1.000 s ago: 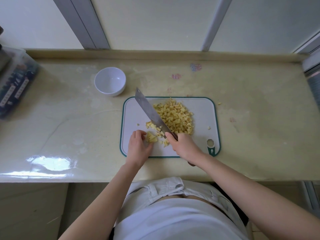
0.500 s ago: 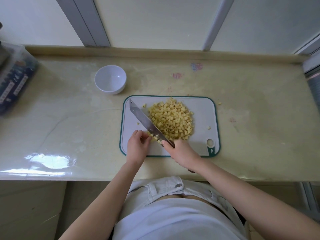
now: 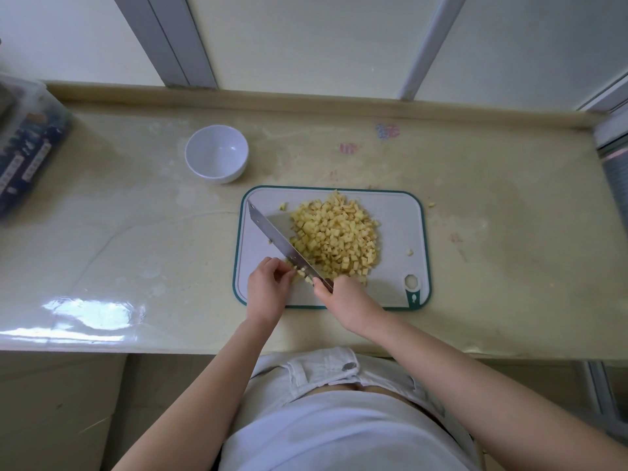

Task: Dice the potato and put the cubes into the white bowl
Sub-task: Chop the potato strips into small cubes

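Head view looks down on a job whose cutting appears nearly done and whose transfer is not begun; a heap of potato cubes (image 3: 336, 237) lies on the cutting board (image 3: 397, 232), filling its middle and far part; a few stray crumbs (image 3: 410, 252) sit apart from the heap on the board's right side, and one more lies near the knife tip. The white bowl (image 3: 217, 154) stands on the tabletop (image 3: 492, 249) just beyond the board's far left corner, and nothing is in it; so every cube has yet to be moved, by my reckoning after the final few cuts.

The knife (image 3: 272, 232) lies slantwise across the left half of the board, its tip toward the bowl, its edge down against the near left flank of the heap. The right hand (image 3: 346, 300) has its grip closed firmly round the handle, which the hand hides almost wholly. The left hand (image 3: 266, 290) rests at the board's near left edge, its fingers curled, and its grip holds the last bit of potato (image 3: 302, 271) close against the blade; that bit is small and partly covered, so its shape is unclear. A clear storage box (image 3: 23, 144) sits at the far left of the tabletop.
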Tool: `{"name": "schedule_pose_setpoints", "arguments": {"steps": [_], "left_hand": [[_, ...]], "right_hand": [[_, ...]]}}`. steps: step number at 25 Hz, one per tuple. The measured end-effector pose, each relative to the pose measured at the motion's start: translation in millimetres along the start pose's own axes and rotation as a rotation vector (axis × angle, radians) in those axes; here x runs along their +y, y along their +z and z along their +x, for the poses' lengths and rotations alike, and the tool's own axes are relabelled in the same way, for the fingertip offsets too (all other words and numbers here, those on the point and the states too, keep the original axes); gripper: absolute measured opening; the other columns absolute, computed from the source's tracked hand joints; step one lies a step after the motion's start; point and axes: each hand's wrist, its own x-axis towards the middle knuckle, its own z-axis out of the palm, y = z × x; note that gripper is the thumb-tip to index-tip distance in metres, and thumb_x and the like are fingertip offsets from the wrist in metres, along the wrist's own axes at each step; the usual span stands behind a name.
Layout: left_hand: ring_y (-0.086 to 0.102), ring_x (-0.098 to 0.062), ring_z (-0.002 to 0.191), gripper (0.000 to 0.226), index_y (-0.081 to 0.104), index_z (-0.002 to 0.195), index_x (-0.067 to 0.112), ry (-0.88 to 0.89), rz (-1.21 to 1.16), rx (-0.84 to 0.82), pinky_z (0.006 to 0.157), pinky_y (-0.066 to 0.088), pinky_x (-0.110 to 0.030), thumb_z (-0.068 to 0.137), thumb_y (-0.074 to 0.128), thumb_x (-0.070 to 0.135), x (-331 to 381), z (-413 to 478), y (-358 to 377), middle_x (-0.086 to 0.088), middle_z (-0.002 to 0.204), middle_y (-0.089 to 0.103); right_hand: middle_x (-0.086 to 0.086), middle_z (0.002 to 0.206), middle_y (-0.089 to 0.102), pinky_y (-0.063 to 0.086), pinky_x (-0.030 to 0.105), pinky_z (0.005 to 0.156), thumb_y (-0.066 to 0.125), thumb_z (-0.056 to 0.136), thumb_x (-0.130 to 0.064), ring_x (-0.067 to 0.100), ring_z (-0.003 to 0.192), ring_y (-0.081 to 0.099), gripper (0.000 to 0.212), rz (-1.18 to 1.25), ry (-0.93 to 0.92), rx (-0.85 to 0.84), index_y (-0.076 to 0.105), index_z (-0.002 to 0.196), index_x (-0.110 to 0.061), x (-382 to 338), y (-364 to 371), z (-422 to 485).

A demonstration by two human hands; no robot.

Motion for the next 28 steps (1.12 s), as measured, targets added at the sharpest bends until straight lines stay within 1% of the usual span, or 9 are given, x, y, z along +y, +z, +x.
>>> {"name": "schedule_pose_setpoints", "arguments": {"steps": [6,9,13,16,18,20,23,26,28], "left_hand": [[0.048,-0.004,0.064,0.013,0.062,0.07,0.008,-0.004,0.009,0.01,0.061,0.035,-0.006,0.077,0.069,0.001,-2.0,1.2,1.5,0.003,0.07,0.056],[0.049,-0.008,0.063,0.014,0.061,0.069,0.011,-0.02,-0.002,0.029,0.061,0.035,-0.005,0.077,0.07,0.003,-0.8,0.1,2.1,0.003,0.069,0.057],[0.049,-0.01,0.064,0.015,0.058,0.07,0.011,-0.034,0.001,-0.001,0.061,0.035,-0.006,0.08,0.068,0.005,0.8,0.5,1.4,0.0,0.072,0.057],[0.049,-0.009,0.067,0.014,0.054,0.074,0.011,-0.022,-0.001,-0.039,0.061,0.034,-0.012,0.083,0.063,0.005,-2.2,-0.2,0.6,-0.003,0.075,0.055],[0.051,-0.009,0.072,0.009,0.055,0.079,0.012,-0.021,-0.032,-0.063,0.065,0.037,-0.019,0.086,0.059,0.007,-1.8,-2.5,-1.2,-0.001,0.079,0.056],[0.051,-0.011,0.074,0.007,0.053,0.085,0.013,-0.022,-0.049,-0.1,0.066,0.039,-0.022,0.085,0.06,0.011,-0.6,-2.4,-4.5,0.0,0.082,0.055],[0.047,-0.019,0.077,0.023,0.048,0.089,0.01,0.065,0.086,-0.153,0.07,0.038,-0.025,0.076,0.067,0.011,-3.1,-5.2,-5.8,-0.002,0.086,0.049],[0.05,-0.026,0.091,0.033,0.052,0.101,0.003,0.079,0.192,-0.068,0.084,0.043,-0.034,0.074,0.07,0.009,-9.8,-11.3,-5.1,-0.009,0.098,0.049],[0.051,-0.028,0.097,0.039,0.054,0.108,0.0,0.088,0.223,-0.033,0.088,0.041,-0.035,0.074,0.07,0.009,-9.7,-12.0,-4.6,-0.012,0.104,0.052]], "right_hand": [[0.0,0.05,0.037,0.027,0.029,0.047,0.038,0.1,-0.04,0.017,0.045,0.034,0.053,0.02,-0.007,0.014,0.036,0.055,-0.013,1.0,-1.5,3.0],[0.001,0.05,0.037,0.032,0.029,0.053,0.038,0.1,-0.042,0.018,0.044,0.035,0.053,0.121,-0.003,0.013,0.036,0.055,-0.014,7.6,-4.4,6.2],[0.005,0.054,0.042,0.035,0.031,0.055,0.04,0.099,-0.045,0.02,0.048,0.039,0.054,0.176,-0.001,0.021,0.048,0.062,-0.007,7.1,-8.0,8.6],[0.001,0.051,0.036,0.031,0.028,0.052,0.041,0.099,-0.044,0.015,0.042,0.032,0.051,0.206,-0.021,0.029,0.036,0.057,-0.015,4.9,-14.9,7.8],[0.0,0.052,0.035,0.03,0.028,0.053,0.041,0.098,-0.044,0.016,0.043,0.03,0.049,0.187,-0.041,0.025,0.034,0.059,-0.016,5.4,-18.6,6.0],[0.0,0.051,0.033,0.029,0.029,0.053,0.042,0.098,-0.044,0.015,0.043,0.029,0.048,0.19,-0.062,0.026,0.033,0.059,-0.017,5.6,-19.4,3.4],[0.001,0.053,0.034,0.029,0.028,0.052,0.042,0.097,-0.045,0.016,0.043,0.03,0.049,0.195,-0.057,0.034,0.032,0.058,-0.017,6.5,-17.9,-0.2],[0.004,0.056,0.034,0.029,0.029,0.053,0.042,0.098,-0.045,0.017,0.045,0.03,0.048,0.201,-0.069,0.021,0.033,0.061,-0.016,9.3,-13.0,-4.8],[0.006,0.057,0.034,0.029,0.03,0.053,0.043,0.098,-0.044,0.018,0.047,0.03,0.046,0.214,-0.074,0.021,0.035,0.063,-0.015,11.1,-10.1,-6.4]]}}
